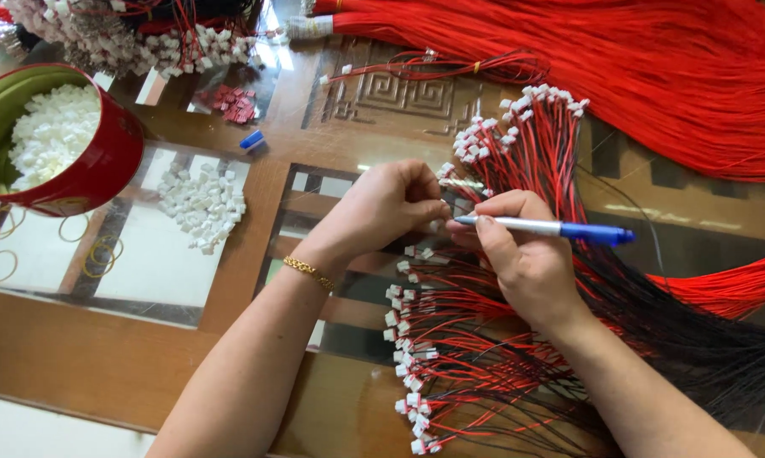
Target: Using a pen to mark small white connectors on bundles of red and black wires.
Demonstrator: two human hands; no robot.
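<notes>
— While the left hand [391,203] is pinched shut, what is held in it?

— A small white connector [437,226] appears to be gripped between thumb and forefinger, just above the fanned red and black wires [484,373]; it is too small for more to be told. A gold bracelet [308,271] is worn on that wrist.

— And the right hand [526,254]?

— It is closed around a pen [543,227] with a white barrel and blue cap. The pen is held almost level, its tip pointed left and brought right up to the left fingertips. Both hands are met over the glass-topped table [145,356], with the wrists low and the forearms angled in from the bottom edge.

— How much is judged to be done?

— A good share, it seems. 2 groups of wires are already fitted with white plugs: 1 bundle [518,127] fanned above the hands and 1 long row below them. More finished bundles are heaped at the top left.

— What is left?

— Plenty. A loose pile of white housings [203,202] is lying to the left, a red tin [102,161] is seen heaped with more, and a thick sheaf of bare red wire [653,68] is spread across the top right.
</notes>
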